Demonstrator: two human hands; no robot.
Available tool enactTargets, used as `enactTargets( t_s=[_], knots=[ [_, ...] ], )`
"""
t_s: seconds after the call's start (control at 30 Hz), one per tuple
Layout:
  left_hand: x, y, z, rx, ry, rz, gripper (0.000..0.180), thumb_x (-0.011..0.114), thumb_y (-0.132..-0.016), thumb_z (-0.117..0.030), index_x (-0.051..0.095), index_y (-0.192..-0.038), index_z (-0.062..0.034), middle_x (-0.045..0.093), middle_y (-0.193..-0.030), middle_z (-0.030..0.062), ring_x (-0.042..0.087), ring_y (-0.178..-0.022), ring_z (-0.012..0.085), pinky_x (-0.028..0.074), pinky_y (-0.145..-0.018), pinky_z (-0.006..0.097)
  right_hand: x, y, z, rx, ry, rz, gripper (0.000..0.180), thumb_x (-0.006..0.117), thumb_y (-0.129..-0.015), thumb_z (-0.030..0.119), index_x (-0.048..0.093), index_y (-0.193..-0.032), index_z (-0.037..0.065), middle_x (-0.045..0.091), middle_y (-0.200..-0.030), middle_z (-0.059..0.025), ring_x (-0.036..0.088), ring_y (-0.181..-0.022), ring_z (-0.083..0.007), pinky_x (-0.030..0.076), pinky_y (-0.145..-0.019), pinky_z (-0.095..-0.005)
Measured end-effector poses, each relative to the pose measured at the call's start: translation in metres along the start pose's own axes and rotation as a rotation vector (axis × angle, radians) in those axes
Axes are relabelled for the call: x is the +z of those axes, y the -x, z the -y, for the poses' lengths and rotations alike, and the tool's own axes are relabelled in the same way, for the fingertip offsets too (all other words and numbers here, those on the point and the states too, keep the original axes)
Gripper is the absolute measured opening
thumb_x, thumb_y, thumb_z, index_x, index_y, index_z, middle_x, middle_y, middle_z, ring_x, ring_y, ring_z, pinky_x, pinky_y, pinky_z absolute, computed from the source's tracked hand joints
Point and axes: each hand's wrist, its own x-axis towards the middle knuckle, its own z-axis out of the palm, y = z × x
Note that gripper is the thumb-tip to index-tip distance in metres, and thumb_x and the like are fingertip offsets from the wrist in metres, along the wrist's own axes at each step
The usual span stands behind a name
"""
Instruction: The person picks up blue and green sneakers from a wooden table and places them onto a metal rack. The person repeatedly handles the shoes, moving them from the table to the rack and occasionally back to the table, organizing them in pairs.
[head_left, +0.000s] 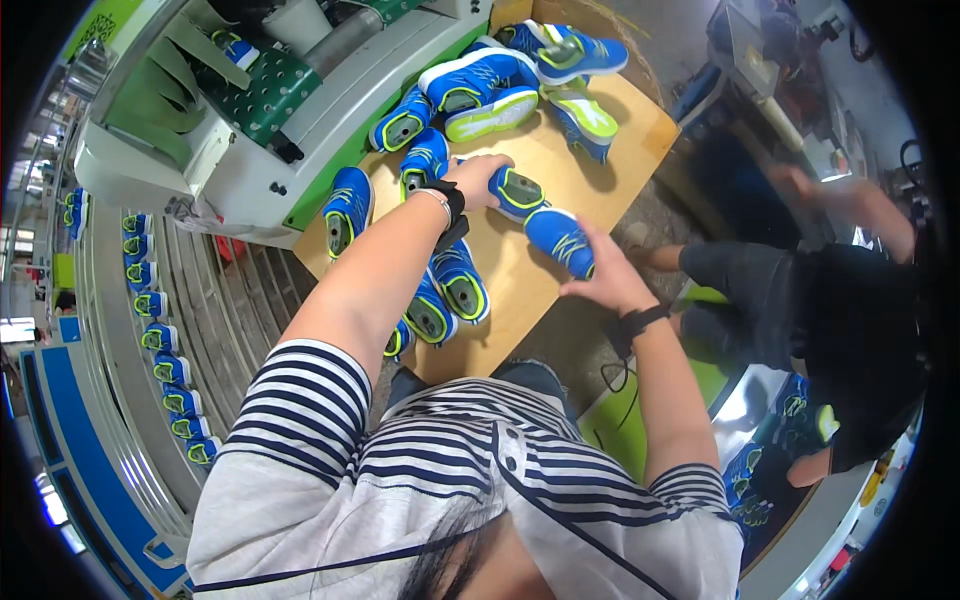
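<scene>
My right hand is closed around the side and heel of a blue sneaker with yellow-green laces, at the right edge of a wooden tabletop. Just beyond it, my left hand grips the end of another blue sneaker, whose opening shows a grey insert and a lime collar. The two shoes nearly meet end to end. Left of my left wrist stands an upright sneaker. Under my left forearm sit more sneakers, partly covered by the arm.
Several sneakers are heaped at the table's far end, one showing its lime sole. A white-and-green machine borders the table on the left. Farther left, a conveyor carries a row of shoes. A co-worker in dark clothes is at the right.
</scene>
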Motion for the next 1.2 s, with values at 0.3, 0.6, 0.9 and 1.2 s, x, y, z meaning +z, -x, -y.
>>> enactTargets(
  t_s=[0.3, 0.6, 0.9, 1.2],
  knots=[
    [0.004, 0.035, -0.009, 0.192, 0.002, 0.291, 0.060, 0.077, -0.072, -0.004, 0.057, -0.126, -0.0162, 0.065, -0.122, 0.0113, 0.058, -0.123, 0.0333, 0.046, -0.099, 0.048, -0.020, 0.042, -0.044, 0.638, -0.375, -0.260, 0.066, 0.082, -0.077, 0.025, 0.046, -0.129, 0.006, 0.063, -0.112, -0.0162, 0.063, -0.102, -0.0273, 0.051, -0.091, -0.0390],
    [-0.008, 0.088, -0.062, 0.217, 0.353, 0.106, 0.043, 0.067, -0.092, -0.015, 0.057, -0.132, -0.0057, 0.065, -0.127, 0.0171, 0.062, -0.117, 0.0352, 0.050, -0.099, 0.042, 0.023, -0.073, 0.013, 0.415, -0.166, -0.056, 0.061, 0.078, -0.086, 0.027, 0.051, -0.134, 0.001, 0.071, -0.102, -0.0220, 0.071, -0.094, -0.0348, 0.053, -0.087, -0.0422],
    [-0.043, 0.234, -0.002, -0.318, 0.482, -0.380, 0.025, 0.063, -0.097, -0.012, 0.066, -0.119, -0.0015, 0.071, -0.114, 0.0129, 0.067, -0.108, 0.0265, 0.051, -0.096, 0.037, -0.076, -0.175, -0.172, 0.136, 0.554, -0.205, 0.113, 0.092, -0.065, 0.026, 0.028, -0.157, 0.010, 0.049, -0.143, -0.0205, 0.048, -0.132, -0.0393, 0.042, -0.108, -0.0476],
    [-0.013, 0.314, 0.055, -0.690, 0.619, -0.594, 0.027, 0.065, -0.097, -0.010, 0.064, -0.123, -0.0011, 0.071, -0.112, 0.0081, 0.066, -0.105, 0.0177, 0.052, -0.095, 0.033, -0.042, -0.118, -0.194, 0.755, -0.683, 0.119, 0.077, 0.074, -0.086, 0.031, 0.040, -0.147, -0.002, 0.056, -0.132, -0.0118, 0.056, -0.115, -0.0222, 0.045, -0.099, -0.0336]
  ],
)
